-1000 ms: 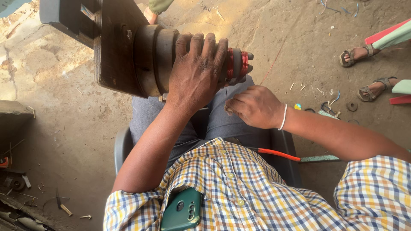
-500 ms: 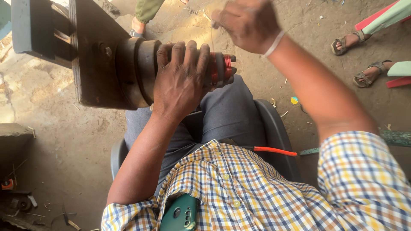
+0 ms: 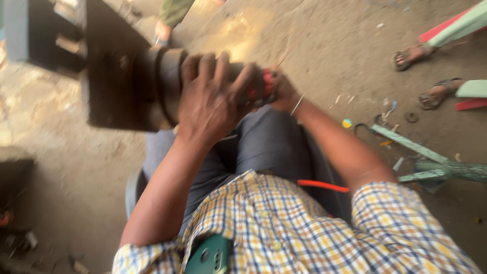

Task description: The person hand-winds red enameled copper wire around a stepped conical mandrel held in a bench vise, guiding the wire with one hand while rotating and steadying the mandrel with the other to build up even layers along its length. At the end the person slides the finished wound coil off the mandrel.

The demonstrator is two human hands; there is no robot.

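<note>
Head view: dark round drum (image 3: 167,86) lies on its side over the lap, long axis running left-right, wide dark plate (image 3: 114,76) at its left end and red cap (image 3: 264,86) at its right end. Left hand (image 3: 210,99) sits on top of the drum's middle, fingers (image 3: 205,66) spread and draped over the far side, so it's the nearer hand to the body of the part. Right hand (image 3: 284,91) comes in from the right, in line with the axis, touching the red cap; frame is blurred, so I can't tell if those fingers pinch the cap or just press it.
</note>
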